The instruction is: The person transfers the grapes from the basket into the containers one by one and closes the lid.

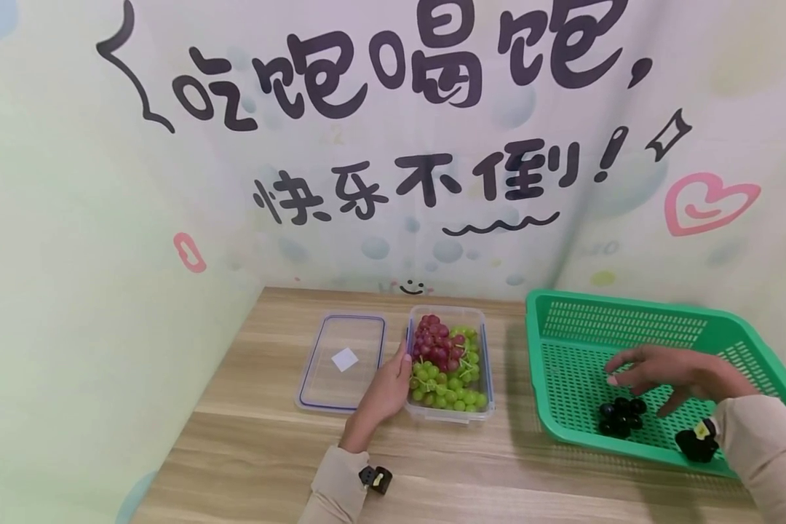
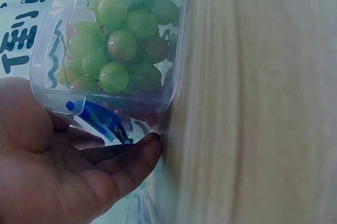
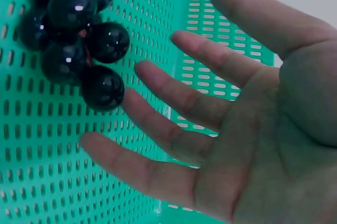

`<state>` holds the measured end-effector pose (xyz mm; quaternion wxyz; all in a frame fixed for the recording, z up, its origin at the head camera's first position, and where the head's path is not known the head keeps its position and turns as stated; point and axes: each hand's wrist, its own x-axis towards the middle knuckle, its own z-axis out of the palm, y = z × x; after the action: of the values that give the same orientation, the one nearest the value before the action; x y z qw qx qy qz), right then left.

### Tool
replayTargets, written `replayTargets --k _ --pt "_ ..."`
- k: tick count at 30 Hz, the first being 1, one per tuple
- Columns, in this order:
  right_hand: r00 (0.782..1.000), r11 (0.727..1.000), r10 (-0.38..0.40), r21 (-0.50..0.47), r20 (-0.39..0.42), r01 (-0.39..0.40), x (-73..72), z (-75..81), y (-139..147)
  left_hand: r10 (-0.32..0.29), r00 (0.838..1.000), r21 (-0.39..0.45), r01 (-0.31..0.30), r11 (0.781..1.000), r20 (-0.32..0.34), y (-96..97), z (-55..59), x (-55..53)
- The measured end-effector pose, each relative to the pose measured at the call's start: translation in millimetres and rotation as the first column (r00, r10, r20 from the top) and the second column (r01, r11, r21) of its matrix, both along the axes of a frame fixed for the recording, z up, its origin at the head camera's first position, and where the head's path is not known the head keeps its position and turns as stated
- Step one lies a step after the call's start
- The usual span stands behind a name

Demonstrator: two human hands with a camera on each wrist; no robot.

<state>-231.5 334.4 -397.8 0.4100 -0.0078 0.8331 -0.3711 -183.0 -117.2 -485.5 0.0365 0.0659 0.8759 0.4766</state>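
Note:
In the head view my left hand holds the left side of a clear plastic container, with its thumb by the rim. The left wrist view shows its fingers along the container's side near a blue latch. Inside the container lie red grapes and green grapes. My right hand hovers inside a green plastic basket, fingers spread and holding nothing. A small bunch of black grapes lies on the basket's floor, just beyond the fingertips in the right wrist view.
A clear lid with a blue seal and a white label lies left of the container on the wooden table. A printed curtain hangs behind the table, and a pale wall stands to the left.

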Motion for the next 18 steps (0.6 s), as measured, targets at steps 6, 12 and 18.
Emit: replayTargets --k 6,12,18 --pt "0.999 1.000 0.015 -0.009 0.047 -0.015 2.2 -0.8 -2.8 -0.005 1.000 0.000 0.005 1.000 0.000 -0.4 1.4 0.5" --pt "0.998 1.000 0.022 -0.017 0.067 -0.021 2.3 -3.5 -4.5 -0.006 1.000 0.005 0.006 1.000 0.000 -1.0 2.5 0.6" --pt "0.999 1.000 0.010 -0.015 0.036 -0.010 0.3 -8.2 -7.3 -0.008 1.000 0.011 0.007 1.000 0.006 -0.9 1.7 0.2"
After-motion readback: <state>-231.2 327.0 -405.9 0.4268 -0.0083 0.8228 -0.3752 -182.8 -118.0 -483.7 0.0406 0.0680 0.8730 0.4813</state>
